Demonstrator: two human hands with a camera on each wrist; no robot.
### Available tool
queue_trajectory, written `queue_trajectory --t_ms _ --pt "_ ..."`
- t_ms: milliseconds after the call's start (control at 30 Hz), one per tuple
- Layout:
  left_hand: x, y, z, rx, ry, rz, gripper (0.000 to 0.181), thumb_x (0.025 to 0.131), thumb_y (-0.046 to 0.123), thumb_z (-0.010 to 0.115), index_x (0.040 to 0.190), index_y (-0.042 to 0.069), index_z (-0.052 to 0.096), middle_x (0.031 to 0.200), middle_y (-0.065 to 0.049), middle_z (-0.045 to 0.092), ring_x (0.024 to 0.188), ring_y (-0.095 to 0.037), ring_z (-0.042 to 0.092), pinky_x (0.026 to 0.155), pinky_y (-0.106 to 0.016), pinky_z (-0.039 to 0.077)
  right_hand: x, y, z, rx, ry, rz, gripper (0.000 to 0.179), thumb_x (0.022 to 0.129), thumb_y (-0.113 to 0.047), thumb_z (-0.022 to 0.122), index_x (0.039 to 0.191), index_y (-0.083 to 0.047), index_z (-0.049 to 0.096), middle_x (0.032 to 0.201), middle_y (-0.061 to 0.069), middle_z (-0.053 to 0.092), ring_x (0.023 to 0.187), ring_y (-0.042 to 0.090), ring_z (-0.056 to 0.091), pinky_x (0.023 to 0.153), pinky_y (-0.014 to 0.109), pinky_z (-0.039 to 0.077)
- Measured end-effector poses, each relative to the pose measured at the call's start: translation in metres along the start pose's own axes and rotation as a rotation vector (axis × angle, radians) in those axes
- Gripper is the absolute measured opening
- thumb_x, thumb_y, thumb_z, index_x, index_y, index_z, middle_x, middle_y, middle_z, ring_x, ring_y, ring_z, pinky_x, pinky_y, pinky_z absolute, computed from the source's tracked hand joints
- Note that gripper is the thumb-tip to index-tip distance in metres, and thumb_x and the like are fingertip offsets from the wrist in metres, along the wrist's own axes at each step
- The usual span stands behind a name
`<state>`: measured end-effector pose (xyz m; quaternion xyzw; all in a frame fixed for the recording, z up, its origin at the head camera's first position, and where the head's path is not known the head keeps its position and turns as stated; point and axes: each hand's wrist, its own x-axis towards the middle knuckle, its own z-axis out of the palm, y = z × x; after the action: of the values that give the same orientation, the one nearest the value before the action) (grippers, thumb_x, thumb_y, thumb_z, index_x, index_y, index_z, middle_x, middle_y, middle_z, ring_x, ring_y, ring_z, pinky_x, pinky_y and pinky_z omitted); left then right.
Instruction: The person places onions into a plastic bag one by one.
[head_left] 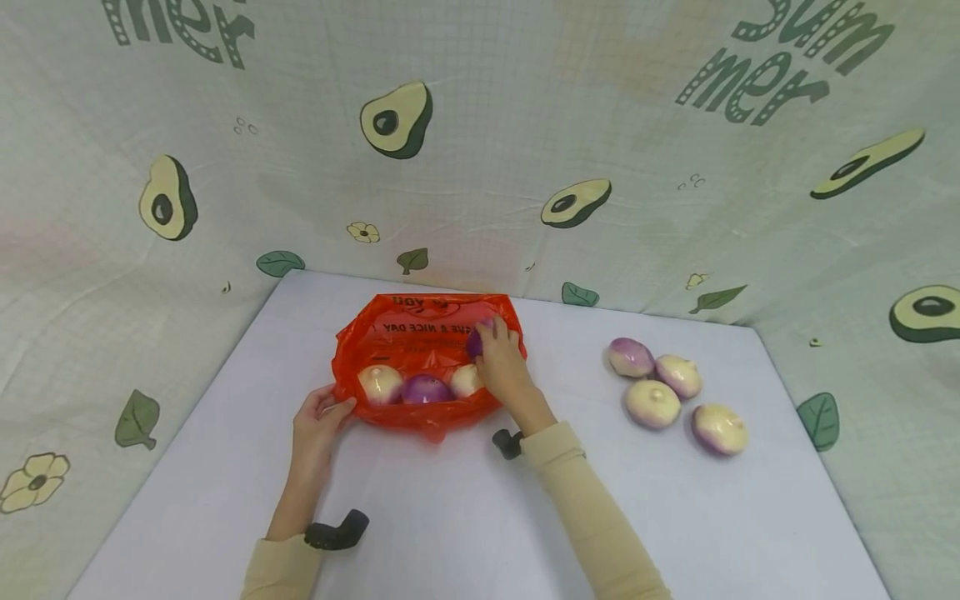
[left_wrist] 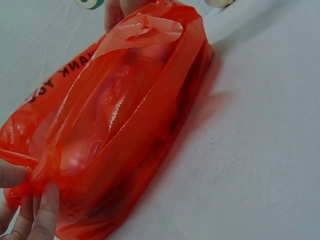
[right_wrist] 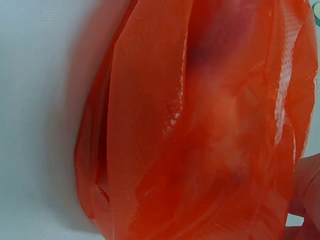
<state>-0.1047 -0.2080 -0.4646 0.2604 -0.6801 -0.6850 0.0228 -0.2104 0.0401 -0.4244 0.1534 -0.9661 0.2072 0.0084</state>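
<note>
A red plastic bag (head_left: 435, 417) lies with its mouth spread wide on the table. My left hand (head_left: 318, 421) pinches its left rim between thumb and fingers; the left wrist view shows the fingers (left_wrist: 46, 212) gathered on the thin film. Over the bag's right side, my right hand (head_left: 504, 367) holds a purple onion (head_left: 473, 343) inside the mouth, partly hidden by the fingers. Along the front of the bag sit a cream onion (head_left: 381, 384), a purple onion (head_left: 427, 390) and another cream onion (head_left: 465, 381). Red film fills most of the right wrist view.
Several purple-and-cream onions lie loose on the white table (head_left: 750, 517) to the right, among them a purple one (head_left: 631, 357) and a paler one (head_left: 652, 404). Behind the table hangs an avocado-print cloth (head_left: 480, 150). Both wrists carry small black devices (head_left: 337, 531).
</note>
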Motion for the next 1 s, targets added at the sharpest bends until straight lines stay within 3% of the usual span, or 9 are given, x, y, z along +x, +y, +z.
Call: queue_trajectory --t_ms 533,1000 --pt "-0.001 0.001 0.0 0.012 -0.001 -0.014 0.046 0.091 0.024 0.06 0.131 0.009 0.042 0.113 -0.002 0.05 0.091 -0.002 0.056 0.09 -0.024 0.05 -0.006 -0.004 -0.008 0.046 -0.006 0.013 0.044 0.088 -0.009 0.06 0.13 -0.005 0.048 0.147 0.018 0.031 0.12 0.035 0.042 0.101 0.044 0.044" --pt "0.0 0.0 0.0 0.021 -0.005 -0.015 0.045 0.091 0.024 0.059 0.13 0.01 0.042 0.115 -0.003 0.049 0.092 -0.002 0.056 0.091 -0.024 0.05 -0.021 0.004 -0.025 0.222 0.086 -0.023 0.036 0.09 -0.013 0.058 0.125 -0.011 0.053 0.131 0.011 0.05 0.122 0.029 0.046 0.102 0.045 0.043"
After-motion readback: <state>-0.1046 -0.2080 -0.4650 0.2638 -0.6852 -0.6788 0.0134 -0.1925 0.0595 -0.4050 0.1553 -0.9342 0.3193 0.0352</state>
